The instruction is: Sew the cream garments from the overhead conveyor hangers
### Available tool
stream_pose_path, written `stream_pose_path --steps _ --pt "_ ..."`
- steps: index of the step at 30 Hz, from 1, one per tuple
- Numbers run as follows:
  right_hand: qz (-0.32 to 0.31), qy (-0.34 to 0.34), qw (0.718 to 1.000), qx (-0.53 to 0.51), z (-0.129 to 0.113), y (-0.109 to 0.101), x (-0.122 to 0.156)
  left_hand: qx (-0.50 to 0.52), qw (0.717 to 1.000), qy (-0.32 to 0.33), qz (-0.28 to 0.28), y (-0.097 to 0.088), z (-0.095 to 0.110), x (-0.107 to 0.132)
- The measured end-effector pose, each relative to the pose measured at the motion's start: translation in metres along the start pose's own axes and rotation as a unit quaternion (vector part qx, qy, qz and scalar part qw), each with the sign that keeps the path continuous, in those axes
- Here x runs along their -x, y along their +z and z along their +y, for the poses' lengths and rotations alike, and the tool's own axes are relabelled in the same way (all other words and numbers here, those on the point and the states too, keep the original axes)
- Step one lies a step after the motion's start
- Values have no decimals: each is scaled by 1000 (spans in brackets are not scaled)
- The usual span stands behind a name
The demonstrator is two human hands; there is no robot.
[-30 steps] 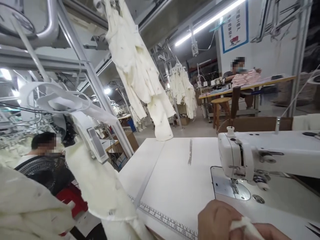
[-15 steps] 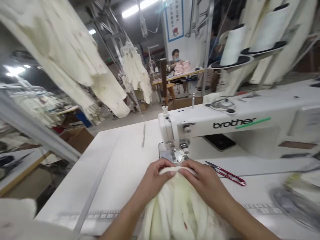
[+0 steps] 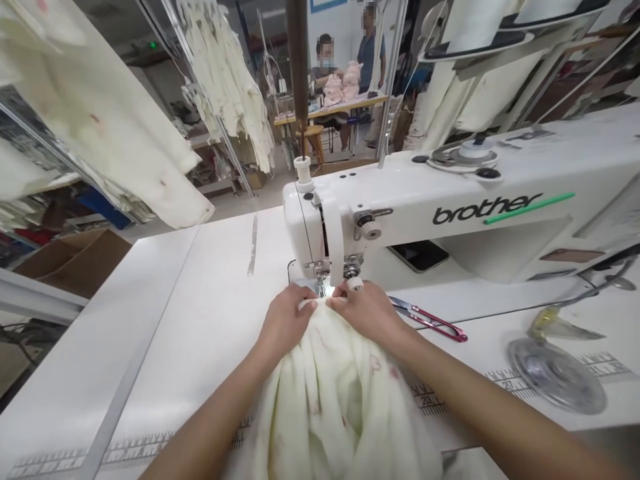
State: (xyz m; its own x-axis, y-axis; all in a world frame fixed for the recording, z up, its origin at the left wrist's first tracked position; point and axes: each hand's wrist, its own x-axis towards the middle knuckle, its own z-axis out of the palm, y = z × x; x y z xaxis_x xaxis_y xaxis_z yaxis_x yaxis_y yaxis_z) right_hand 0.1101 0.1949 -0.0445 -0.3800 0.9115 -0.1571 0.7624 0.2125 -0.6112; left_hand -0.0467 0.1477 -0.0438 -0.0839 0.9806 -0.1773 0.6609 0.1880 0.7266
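Observation:
A cream garment (image 3: 340, 400) with small printed marks lies bunched on the white sewing table (image 3: 200, 313) in front of me. My left hand (image 3: 287, 320) pinches its folded top edge from the left. My right hand (image 3: 367, 310) pinches the same edge from the right, fingertips close together. Both hands hold that edge right at the presser foot (image 3: 323, 283) of the white Brother sewing machine (image 3: 450, 200). The needle itself is hidden behind my fingers.
Red-handled thread snips (image 3: 430, 321) lie on the table right of my right hand. A clear dish (image 3: 557, 373) sits at the far right. Cream garments (image 3: 100, 120) hang overhead at left. Two people (image 3: 345, 60) are at a far table. A cardboard box (image 3: 70, 257) stands on the floor at left.
My view swung from the hanging rack at left onto the machine. Both hands came together on the garment's edge and pushed it forward up to the presser foot.

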Motion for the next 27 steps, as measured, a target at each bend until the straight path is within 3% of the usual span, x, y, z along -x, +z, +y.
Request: stream_pose_path --steps 2,9,27 --pt "8 14 1000 16 4 5 -5 -49 999 6 16 6 -1 -6" --pt "40 34 997 60 7 11 -13 -80 996 -36 33 13 5 -19" --pt "84 -1 994 68 6 10 -12 -63 995 -52 60 16 4 -23"
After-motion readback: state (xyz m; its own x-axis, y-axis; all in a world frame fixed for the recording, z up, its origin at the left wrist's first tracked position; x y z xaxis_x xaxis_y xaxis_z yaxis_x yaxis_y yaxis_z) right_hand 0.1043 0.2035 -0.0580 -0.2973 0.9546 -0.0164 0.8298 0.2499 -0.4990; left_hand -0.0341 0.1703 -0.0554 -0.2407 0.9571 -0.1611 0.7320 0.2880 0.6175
